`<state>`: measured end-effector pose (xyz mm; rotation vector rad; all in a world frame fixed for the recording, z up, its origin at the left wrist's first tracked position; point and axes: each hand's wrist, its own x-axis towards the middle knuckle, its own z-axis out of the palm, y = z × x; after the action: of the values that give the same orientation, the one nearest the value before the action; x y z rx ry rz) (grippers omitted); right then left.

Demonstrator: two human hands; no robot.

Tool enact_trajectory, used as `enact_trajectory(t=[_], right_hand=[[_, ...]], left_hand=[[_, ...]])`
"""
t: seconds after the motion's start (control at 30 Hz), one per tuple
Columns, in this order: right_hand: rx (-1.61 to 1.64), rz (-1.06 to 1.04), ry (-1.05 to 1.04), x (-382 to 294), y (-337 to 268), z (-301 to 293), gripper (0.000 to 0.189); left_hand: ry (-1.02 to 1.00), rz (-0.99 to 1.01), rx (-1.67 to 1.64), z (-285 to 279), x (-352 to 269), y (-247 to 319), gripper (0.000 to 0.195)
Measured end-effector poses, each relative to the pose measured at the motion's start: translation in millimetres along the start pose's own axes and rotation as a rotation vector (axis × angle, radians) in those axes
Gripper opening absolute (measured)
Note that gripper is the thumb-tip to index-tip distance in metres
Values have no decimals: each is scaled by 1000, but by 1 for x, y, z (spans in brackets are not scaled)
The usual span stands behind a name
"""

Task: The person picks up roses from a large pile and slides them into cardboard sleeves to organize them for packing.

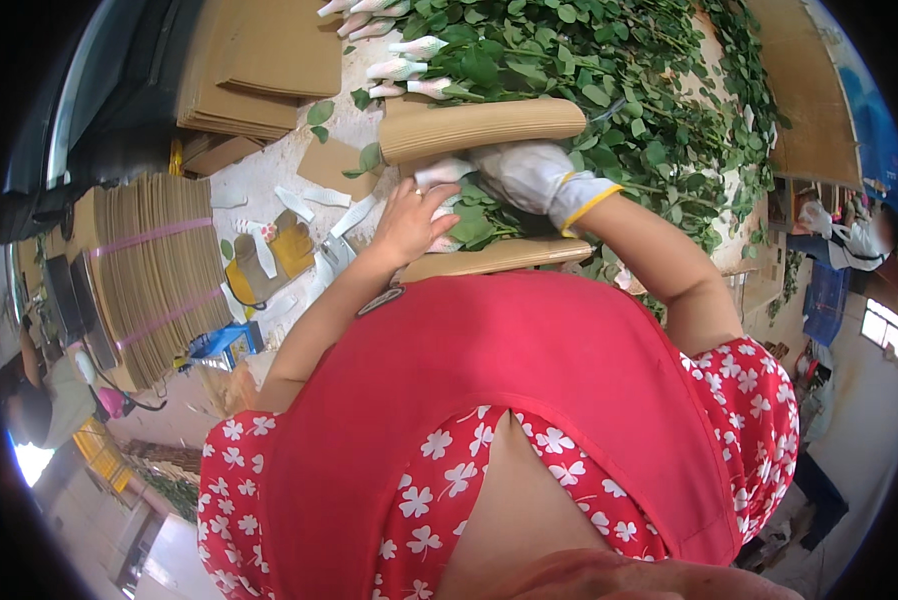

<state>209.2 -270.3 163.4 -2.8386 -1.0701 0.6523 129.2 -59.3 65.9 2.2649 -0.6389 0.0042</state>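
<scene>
My left hand (413, 225), bare with a ring on one finger, rests with spread fingers against flower heads in white mesh sleeves (443, 172). Across the stems lies my right hand (520, 176), in a white glove with a yellow cuff; its fingertips are hidden, so its grip cannot be told. Green leaves (479, 221) show between the two hands. A curved piece of corrugated cardboard (483, 129) stands just beyond the glove. Another cardboard edge (494, 256) runs along the near side, against my red apron (494, 330).
Leafy stems (629, 67) with sleeved heads (396, 69) cover the table's far side. To the left are loose white mesh sleeves (293, 202), a yellow-grey glove (273, 251), a stapler (336, 251), a blue box (228, 345), strapped cardboard (156, 277) and stacked sheets (276, 49). Other people work at both sides.
</scene>
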Motion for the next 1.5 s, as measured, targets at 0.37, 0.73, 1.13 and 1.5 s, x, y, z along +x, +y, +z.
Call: enact_trajectory(t=[0.37, 0.73, 1.13, 1.5], right_hand=[[69, -97, 126, -3, -1, 20, 28], [-88, -153, 423, -14, 1, 33, 40], [72, 494, -92, -125, 55, -8, 36], [751, 512, -250, -125, 108, -14, 40]], left_hand=[[-118, -36, 322, 5, -2, -2, 54], [-46, 275, 562, -7, 16, 21, 57], [-98, 32, 99, 8, 6, -9, 43], [-381, -89, 330, -9, 22, 29, 58]])
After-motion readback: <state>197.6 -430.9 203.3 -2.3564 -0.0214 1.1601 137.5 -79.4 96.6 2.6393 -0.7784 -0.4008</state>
